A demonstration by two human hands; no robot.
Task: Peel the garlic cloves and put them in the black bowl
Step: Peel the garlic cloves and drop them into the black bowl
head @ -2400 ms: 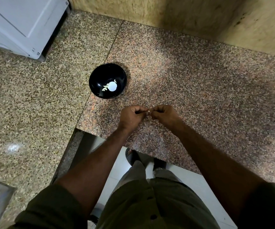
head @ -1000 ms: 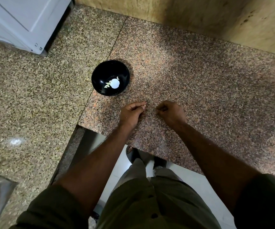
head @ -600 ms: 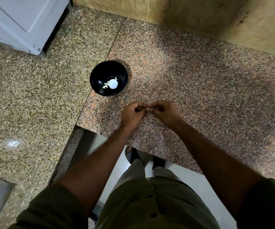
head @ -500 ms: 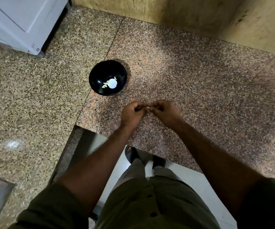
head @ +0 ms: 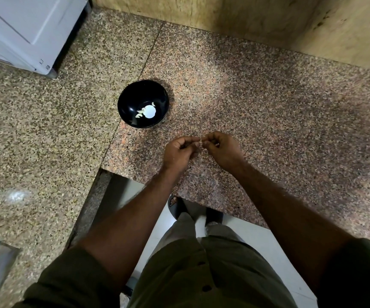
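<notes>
Hands rejoined: left hand (head: pixel 179 152), right hand (head: pixel 223 150) pinch garlic clove (head: pixel 200 142) over granite counter (head: pixel 268 107).

- Your left hand (head: pixel 179 152) sits over the near part of the counter with its back turned up, knuckles raised and fingers curled inward, the thumb and fingertips pinching at a tiny pale bit.
- Your right hand (head: pixel 221 150) mirrors it just beside, fingers likewise curled, its fingertips meeting those of the left at the same tiny pale bit, so the two hands touch at the tips.
- Both bare forearms run up from the bottom corners and converge toward the hands.
- Dark olive short sleeves cover both upper arms at the lower edge.
</notes>
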